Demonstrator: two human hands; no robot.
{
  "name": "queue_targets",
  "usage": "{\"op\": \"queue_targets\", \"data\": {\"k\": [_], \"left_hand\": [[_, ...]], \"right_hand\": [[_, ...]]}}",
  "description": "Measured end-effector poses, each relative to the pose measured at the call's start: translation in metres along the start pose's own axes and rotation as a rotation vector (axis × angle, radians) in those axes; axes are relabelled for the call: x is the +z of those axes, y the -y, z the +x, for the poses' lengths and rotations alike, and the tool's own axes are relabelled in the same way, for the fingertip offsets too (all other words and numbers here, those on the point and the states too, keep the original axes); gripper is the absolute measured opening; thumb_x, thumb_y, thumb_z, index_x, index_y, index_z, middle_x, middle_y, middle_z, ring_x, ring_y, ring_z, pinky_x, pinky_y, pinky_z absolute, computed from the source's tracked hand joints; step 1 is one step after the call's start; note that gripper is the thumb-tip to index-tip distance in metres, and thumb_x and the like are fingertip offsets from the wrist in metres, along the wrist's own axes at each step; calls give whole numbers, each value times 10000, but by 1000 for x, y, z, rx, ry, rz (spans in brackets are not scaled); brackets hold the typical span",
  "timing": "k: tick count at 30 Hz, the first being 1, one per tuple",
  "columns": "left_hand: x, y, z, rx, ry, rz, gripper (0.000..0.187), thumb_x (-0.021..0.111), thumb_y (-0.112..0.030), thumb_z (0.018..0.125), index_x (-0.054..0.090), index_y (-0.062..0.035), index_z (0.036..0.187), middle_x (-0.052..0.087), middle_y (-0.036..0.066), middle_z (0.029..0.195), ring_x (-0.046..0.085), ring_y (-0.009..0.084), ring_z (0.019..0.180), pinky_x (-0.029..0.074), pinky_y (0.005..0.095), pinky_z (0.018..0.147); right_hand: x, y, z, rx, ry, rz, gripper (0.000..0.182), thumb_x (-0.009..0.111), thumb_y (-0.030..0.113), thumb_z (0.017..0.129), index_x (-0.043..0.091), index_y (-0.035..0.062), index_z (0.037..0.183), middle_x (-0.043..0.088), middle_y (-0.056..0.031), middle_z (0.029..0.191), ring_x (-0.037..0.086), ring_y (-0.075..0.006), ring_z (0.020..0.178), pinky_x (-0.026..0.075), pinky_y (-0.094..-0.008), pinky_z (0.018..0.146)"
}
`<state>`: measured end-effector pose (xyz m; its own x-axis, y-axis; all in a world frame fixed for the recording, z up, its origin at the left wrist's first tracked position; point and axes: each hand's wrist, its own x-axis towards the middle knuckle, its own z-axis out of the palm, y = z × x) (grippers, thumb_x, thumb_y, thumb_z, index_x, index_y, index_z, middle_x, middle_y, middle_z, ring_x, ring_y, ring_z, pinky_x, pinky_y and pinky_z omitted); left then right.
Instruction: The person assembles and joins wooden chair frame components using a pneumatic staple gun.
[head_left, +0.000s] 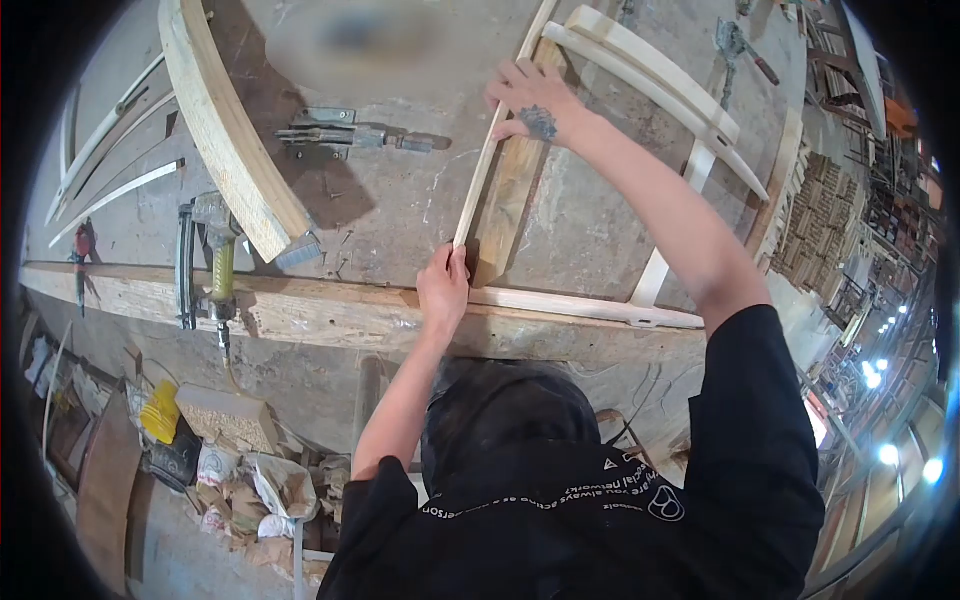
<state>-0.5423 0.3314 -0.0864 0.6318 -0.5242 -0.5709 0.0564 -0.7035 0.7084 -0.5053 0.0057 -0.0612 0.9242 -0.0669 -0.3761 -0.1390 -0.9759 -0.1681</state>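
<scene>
A long, thin wooden strip runs from the bench's front beam up past the top of the view. My left hand pinches its near end, just above the beam. Farther up, my right hand grips the same strip, fingers over it and thumb on the near side. Just right of the strip lies a wider flat board, partly under my right hand. A pale wooden frame piece lies along the beam to the right of my left hand.
A thick curved timber, a nail gun and a toggle clamp are on the left. Slim curved rails and a hammer lie at upper right. The wooden beam borders the bench's front.
</scene>
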Motion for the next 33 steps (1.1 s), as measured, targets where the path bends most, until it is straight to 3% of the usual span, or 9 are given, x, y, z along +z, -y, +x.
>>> {"op": "queue_targets", "data": {"k": [3,4,7,11,17,19,25,29,33], "left_hand": [[6,0,-4,158,-119,135,240,592,-256,1029,618,-47,914,658,205,720,663,413,644,503,508,580],[9,-1,-7,226,-176,201,226,599,-254,1025,618,-58,914,664,197,716,669,402,636,515,509,578],[13,-7,-11,224,-140,380,154,621,-241,1007,634,-98,951,671,162,734,681,374,653,547,495,583],[16,-4,-12,349,-251,443,113,642,-240,989,634,-128,996,650,122,825,686,357,690,560,468,576],[4,-4,-24,371,-180,466,163,673,-226,957,621,-118,1067,630,137,890,689,373,745,561,473,610],[-2,-1,-25,266,-47,460,194,687,-206,942,616,-102,1090,651,165,897,688,397,782,558,490,640],[-15,14,-3,233,208,175,198,705,-170,907,614,-36,1022,699,234,919,675,457,839,533,544,730],[-16,12,0,259,220,199,178,719,-148,886,622,-23,966,691,222,900,674,445,845,528,526,734],[-12,10,-3,300,166,191,167,746,-120,853,648,-24,947,685,195,898,667,424,846,523,494,733]], "right_hand": [[16,1,-22,-278,-205,-121,459,669,546,888,643,209,1200,571,-64,1290,436,-290,1384,313,-572,1184],[21,9,-31,-309,-123,-28,438,643,539,902,658,259,1239,591,-41,1303,419,-278,1422,224,-576,1252],[40,38,-52,-413,-155,80,416,687,518,851,689,251,1170,592,-27,1221,460,-270,1372,230,-557,1252],[63,38,-47,-474,-385,-112,308,687,457,853,695,244,1075,610,32,1096,527,-198,1293,267,-542,1254],[74,31,-53,-428,-437,-40,263,709,415,840,703,235,1032,621,42,1073,567,-151,1244,278,-518,1253],[68,35,-58,-401,-397,-11,265,712,414,840,704,231,1032,621,37,1077,573,-149,1234,274,-521,1252],[55,38,-57,-406,-330,59,274,710,426,851,710,206,1013,626,19,1059,603,-159,1190,263,-532,1253],[59,51,-61,-449,-281,147,300,711,451,849,709,180,978,629,7,1017,633,-172,1109,265,-530,1251],[88,83,-74,-574,-371,262,238,725,377,853,669,150,900,626,-13,960,636,-195,1024,372,-482,1178]]}}
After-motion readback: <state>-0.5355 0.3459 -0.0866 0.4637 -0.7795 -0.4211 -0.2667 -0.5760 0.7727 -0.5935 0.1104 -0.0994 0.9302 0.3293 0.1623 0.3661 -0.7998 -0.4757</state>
